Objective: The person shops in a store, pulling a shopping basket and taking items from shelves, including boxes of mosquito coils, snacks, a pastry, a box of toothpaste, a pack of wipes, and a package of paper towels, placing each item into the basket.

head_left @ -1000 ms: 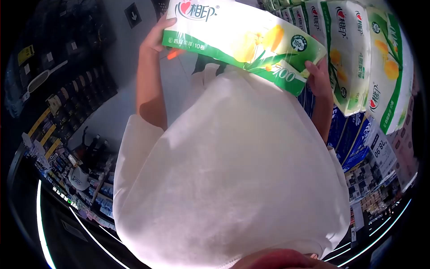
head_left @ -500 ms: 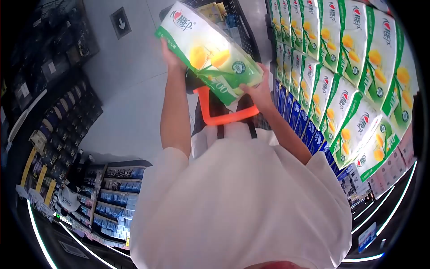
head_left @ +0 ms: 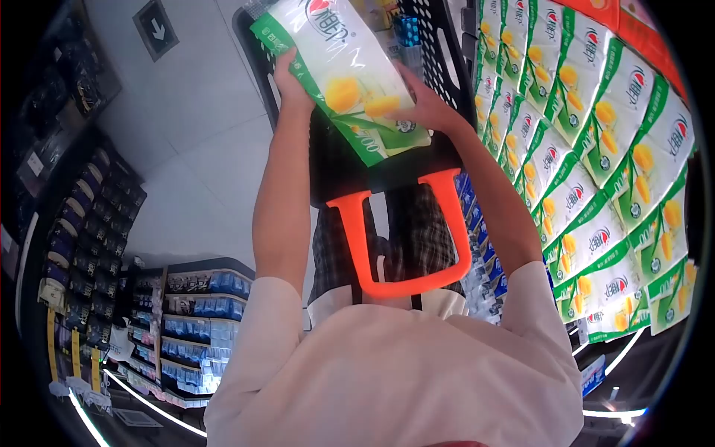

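Note:
A white and green tissue pack (head_left: 350,82) with yellow flowers is held between my two hands, tilted over a black basket (head_left: 439,56) with perforated walls. My left hand (head_left: 293,80) grips the pack's left edge. On its right edge, near the lower end, my right hand (head_left: 426,103) is closed. An orange handle (head_left: 406,287) extends from the basket toward my body. Beyond the pack, a blue dotted item (head_left: 407,30) and other goods show inside the basket; the pack hides the rest of its inside.
Stacked rows of similar tissue packs (head_left: 596,119) fill the right side, with blue packs (head_left: 477,238) beneath. Dark shelves (head_left: 89,223) stand at the left, and a shelf of blue goods (head_left: 201,328) at the lower left. A floor arrow sign (head_left: 156,30) lies upper left.
The pack has gone from in front of my chest to over the basket, held in both hands throughout. The basket and its orange handle have come more fully into view.

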{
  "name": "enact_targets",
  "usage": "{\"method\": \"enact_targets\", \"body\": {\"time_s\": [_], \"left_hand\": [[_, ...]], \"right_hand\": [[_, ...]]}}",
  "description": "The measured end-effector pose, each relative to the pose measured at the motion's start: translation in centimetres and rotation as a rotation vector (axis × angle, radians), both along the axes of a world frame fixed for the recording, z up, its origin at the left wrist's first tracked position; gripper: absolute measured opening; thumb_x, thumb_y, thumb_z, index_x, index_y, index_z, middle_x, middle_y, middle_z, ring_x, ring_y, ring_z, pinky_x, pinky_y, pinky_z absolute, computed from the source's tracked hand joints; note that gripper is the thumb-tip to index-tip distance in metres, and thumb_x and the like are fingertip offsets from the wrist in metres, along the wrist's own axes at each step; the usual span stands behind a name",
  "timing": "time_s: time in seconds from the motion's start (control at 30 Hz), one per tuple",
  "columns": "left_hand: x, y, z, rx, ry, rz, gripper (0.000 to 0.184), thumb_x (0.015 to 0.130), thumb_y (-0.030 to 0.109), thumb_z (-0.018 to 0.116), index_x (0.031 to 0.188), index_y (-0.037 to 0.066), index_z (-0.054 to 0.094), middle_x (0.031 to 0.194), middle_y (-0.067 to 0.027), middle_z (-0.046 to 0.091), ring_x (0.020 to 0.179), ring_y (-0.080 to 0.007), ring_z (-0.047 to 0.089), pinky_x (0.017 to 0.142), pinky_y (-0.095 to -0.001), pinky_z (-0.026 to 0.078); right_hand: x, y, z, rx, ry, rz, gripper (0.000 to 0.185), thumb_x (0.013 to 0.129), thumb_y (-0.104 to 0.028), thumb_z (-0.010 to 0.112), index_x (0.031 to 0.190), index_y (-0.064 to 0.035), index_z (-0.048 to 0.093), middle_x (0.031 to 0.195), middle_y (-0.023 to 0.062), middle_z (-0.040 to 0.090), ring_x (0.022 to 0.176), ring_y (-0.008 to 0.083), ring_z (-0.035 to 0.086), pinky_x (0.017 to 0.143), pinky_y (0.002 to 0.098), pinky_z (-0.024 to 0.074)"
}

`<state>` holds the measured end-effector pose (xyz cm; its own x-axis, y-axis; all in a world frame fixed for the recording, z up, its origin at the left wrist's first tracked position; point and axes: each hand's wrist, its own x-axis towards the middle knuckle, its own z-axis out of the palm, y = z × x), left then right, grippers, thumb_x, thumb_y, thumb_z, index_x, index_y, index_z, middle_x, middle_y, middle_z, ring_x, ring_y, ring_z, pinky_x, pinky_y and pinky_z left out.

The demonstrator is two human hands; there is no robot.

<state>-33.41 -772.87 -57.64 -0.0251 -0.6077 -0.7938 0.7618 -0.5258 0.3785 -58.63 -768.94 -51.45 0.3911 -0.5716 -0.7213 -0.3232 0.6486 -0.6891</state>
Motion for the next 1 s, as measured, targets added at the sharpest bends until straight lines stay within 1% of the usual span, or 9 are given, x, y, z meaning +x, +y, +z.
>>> {"method": "enact_targets", "body": {"time_s": [0.17, 0.3, 0.33, 0.53, 0.63, 0.7, 0.8, 0.87, 1.0], "left_hand": [[-0.5, 2.5, -1.7, 0.03, 0.047, 0.139, 0.06, 0.09, 0.035, 0.046, 0.139, 0.001, 0.038, 0.139, -0.015, 0.046, 0.127, -0.0348, 0.045, 0.108, -0.0457, 0.034], [-2.9, 5.0, -2.9, 0.344, -0.428, -0.227, 0.063, 0.09, 0.043, 0.058, 0.143, 0.017, 0.034, 0.132, -0.0095, 0.049, 0.117, -0.0235, 0.047, 0.094, -0.0424, 0.039], [-3.7, 5.8, -3.2, 0.341, -0.446, -0.209, 0.063, 0.09, 0.042, 0.061, 0.14, 0.016, 0.034, 0.126, -0.0087, 0.051, 0.112, -0.021, 0.049, 0.088, -0.041, 0.04], [-8.1, 13.4, -5.7, 0.101, -0.974, -0.602, 0.039, 0.082, 0.025, 0.071, 0.108, 0.002, 0.054, 0.085, -0.0088, 0.064, 0.074, -0.0213, 0.063, 0.07, -0.0323, 0.05], [-7.9, 14.8, 4.1, -0.1, -0.713, -1.185, 0.037, 0.084, 0.032, 0.068, 0.096, -0.003, 0.062, 0.095, -0.023, 0.067, 0.092, -0.0348, 0.066, 0.079, -0.0396, 0.051], [-7.2, 14.6, 12.3, -0.126, -0.481, -1.447, 0.036, 0.085, 0.033, 0.066, 0.097, -0.001, 0.064, 0.096, -0.0197, 0.068, 0.091, -0.0321, 0.067, 0.079, -0.0389, 0.052], [-6.2, 18.9, 21.2, -0.348, -0.398, -1.508, 0.034, 0.087, 0.03, 0.065, 0.101, 0.0, 0.064, 0.095, -0.0182, 0.069, 0.09, -0.0279, 0.067, 0.079, -0.0363, 0.051], [-6.2, 22.4, 25.4, -0.412, -0.336, -1.529, 0.033, 0.091, 0.03, 0.06, 0.105, 0.0, 0.064, 0.096, -0.0187, 0.069, 0.092, -0.0277, 0.067, 0.081, -0.0349, 0.051], [-8.3, 28.0, 32.4, -0.557, -1.124, -1.534, 0.04, 0.083, 0.042, 0.06, 0.092, 0.004, 0.065, 0.089, -0.0169, 0.068, 0.083, -0.0342, 0.066, 0.073, -0.0462, 0.052]], "right_hand": [[-1.2, -1.8, -4.1, 0.034, 0.022, 0.158, 0.103, 0.071, -0.038, 0.082, 0.152, -0.012, 0.023, 0.132, 0.0146, 0.055, 0.119, 0.0207, 0.053, 0.102, 0.0328, 0.0394], [-2.6, -1.4, -7.3, -0.447, 0.494, 0.296, 0.063, 0.083, -0.038, 0.068, 0.134, -0.0057, 0.05, 0.12, 0.0199, 0.061, 0.108, 0.0332, 0.06, 0.093, 0.0393, 0.0465], [-2.6, -0.9, -7.7, -0.458, 0.537, 0.171, 0.043, 0.085, -0.03, 0.065, 0.118, -0.0033, 0.059, 0.112, 0.0192, 0.063, 0.101, 0.0381, 0.06, 0.086, 0.0429, 0.0497], [-1.0, 1.5, -2.8, -0.726, 0.766, 0.187, 0.025, 0.081, -0.018, 0.064, 0.101, -0.0033, 0.063, 0.093, 0.0135, 0.064, 0.089, 0.0334, 0.062, 0.078, 0.0412, 0.0517], [-0.3, 4.2, 4.0, -0.517, 0.538, 0.182, 0.016, 0.078, -0.017, 0.065, 0.088, -0.0038, 0.064, 0.079, 0.0137, 0.064, 0.076, 0.0321, 0.065, 0.069, 0.0423, 0.0523], [-0.7, 7.0, 10.5, -0.239, 0.256, 0.388, 0.025, 0.079, -0.029, 0.066, 0.078, -0.004, 0.067, 0.075, 0.0147, 0.065, 0.07, 0.0333, 0.065, 0.065, 0.0404, 0.0524], [-2.3, 13.4, 18.8, -0.139, 0.03, 0.758, 0.056, 0.075, -0.055, 0.068, 0.101, -0.0052, 0.066, 0.092, 0.0124, 0.069, 0.09, 0.0319, 0.066, 0.078, 0.0391, 0.0518], [-1.9, 15.9, 22.3, -0.213, 0.158, 0.9, 0.061, 0.073, -0.063, 0.065, 0.095, -0.0056, 0.067, 0.085, 0.0139, 0.068, 0.088, 0.0333, 0.065, 0.078, 0.0415, 0.052], [-1.7, 20.2, 24.6, -0.769, 0.358, 0.836, 0.038, 0.077, -0.043, 0.067, 0.081, -0.0055, 0.064, 0.075, 0.0166, 0.065, 0.08, 0.0338, 0.064, 0.067, 0.0459, 0.0511]]}}
